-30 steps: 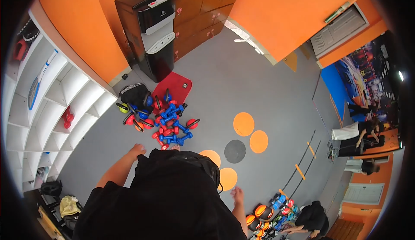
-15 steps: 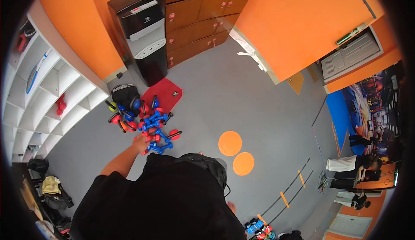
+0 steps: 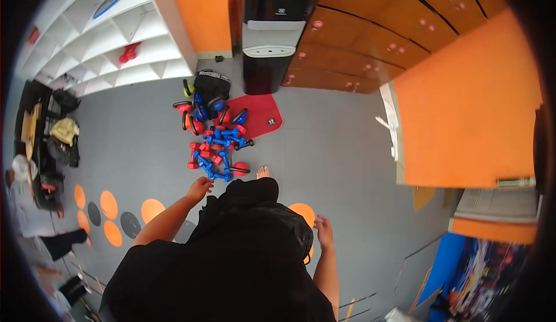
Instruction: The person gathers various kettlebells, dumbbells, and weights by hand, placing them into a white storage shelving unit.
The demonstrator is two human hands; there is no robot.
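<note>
My left hand (image 3: 201, 188) is just short of the dumbbell pile, its fingers loosely bent and apart, with nothing visible in it. Closest to it are a blue dumbbell (image 3: 219, 176) and a red dumbbell (image 3: 193, 155). Red and blue dumbbells lie jumbled together on the grey floor, and a red kettlebell (image 3: 241, 169) with a black handle sits at the pile's right edge. Behind them stand more kettlebells, including a blue one (image 3: 240, 117), beside a black bag (image 3: 212, 82). Out to my right side, my right hand (image 3: 324, 232) hangs empty with fingers partly spread.
A red mat (image 3: 263, 110) lies beside the pile, below a black water dispenser (image 3: 272, 44). White shelving (image 3: 153, 44) lines the left wall, and brown lockers (image 3: 347, 44) the back. Bags (image 3: 62, 142) rest at far left, where people appear. Orange floor dots (image 3: 108, 205) mark the floor.
My left hand has come off the red dumbbell at the pile and drawn back. My right hand has risen into fuller view. The camera view has turned, shifting the room.
</note>
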